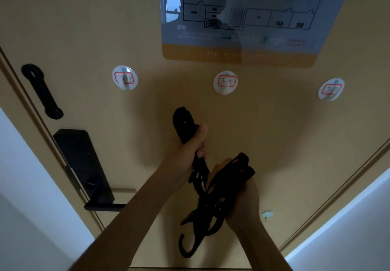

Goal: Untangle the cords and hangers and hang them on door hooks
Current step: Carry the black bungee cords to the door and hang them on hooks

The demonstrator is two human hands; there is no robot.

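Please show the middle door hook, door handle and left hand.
middle door hook [225, 82], head view, round sticker
door handle [101, 207], head view, black lever
left hand [185, 150], head view, hand's middle

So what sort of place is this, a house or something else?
Most likely a hotel or dormitory room, seen from inside at its door. A posted evacuation floor plan with numbered rooms, a black electronic lock with lever handle and a swing guard latch all suggest that.
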